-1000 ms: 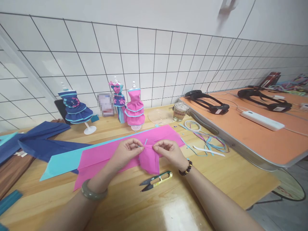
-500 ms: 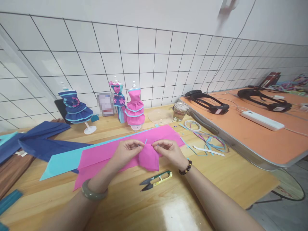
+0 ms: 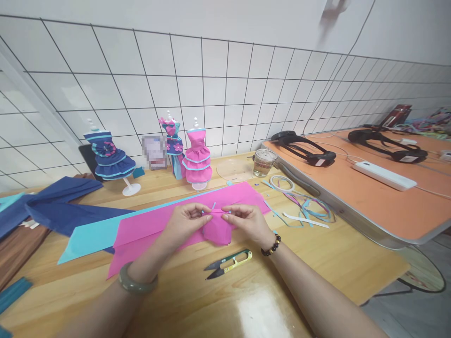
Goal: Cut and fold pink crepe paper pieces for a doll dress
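Observation:
A small piece of pink fabric (image 3: 217, 230) hangs between my two hands, its top edge folded over. My left hand (image 3: 186, 223) pinches the upper left corner between thumb and fingertips. At the opposite corner my right hand (image 3: 246, 223) holds it in the same kind of pinch. A short pale blue strip (image 3: 213, 205) pokes up by my left fingertips. Just below the piece, thread snips (image 3: 229, 264) with a yellow and green handle lie on the wooden table. Behind my hands are long pink fabric sheets (image 3: 141, 231) and a light blue sheet (image 3: 88, 239).
Three mini dress forms stand by the tiled wall, one in a blue dress (image 3: 114, 162), one in a pink dress (image 3: 197, 159). A lidded glass (image 3: 264, 164), a tape roll (image 3: 282, 183) and tangled ribbons (image 3: 313, 206) sit right. Black headsets (image 3: 306, 150) lie on an orange table (image 3: 369, 202).
The top edge of the small pink piece has been folded over between my fingertips, and its lower edge has risen slightly. Both hands stay almost in the same place.

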The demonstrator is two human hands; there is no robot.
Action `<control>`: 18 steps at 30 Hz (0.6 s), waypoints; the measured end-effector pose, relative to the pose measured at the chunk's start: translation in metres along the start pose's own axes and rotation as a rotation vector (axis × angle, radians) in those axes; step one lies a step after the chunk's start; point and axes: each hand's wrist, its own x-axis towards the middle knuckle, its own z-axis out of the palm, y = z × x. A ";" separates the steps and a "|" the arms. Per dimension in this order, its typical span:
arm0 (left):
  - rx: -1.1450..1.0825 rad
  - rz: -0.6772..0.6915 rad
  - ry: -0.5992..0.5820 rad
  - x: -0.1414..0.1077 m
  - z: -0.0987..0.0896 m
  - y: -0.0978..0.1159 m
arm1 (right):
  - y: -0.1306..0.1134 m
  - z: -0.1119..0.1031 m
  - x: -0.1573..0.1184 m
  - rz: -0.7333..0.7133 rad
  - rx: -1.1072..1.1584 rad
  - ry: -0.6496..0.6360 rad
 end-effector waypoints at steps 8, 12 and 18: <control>-0.004 -0.002 0.004 -0.001 -0.001 0.001 | -0.002 0.000 0.000 -0.043 -0.059 0.018; -0.007 0.002 0.006 0.000 -0.001 0.001 | -0.003 -0.001 0.000 -0.083 -0.110 0.025; 0.013 0.000 0.016 0.001 -0.002 -0.002 | -0.002 -0.002 0.000 -0.118 -0.159 0.007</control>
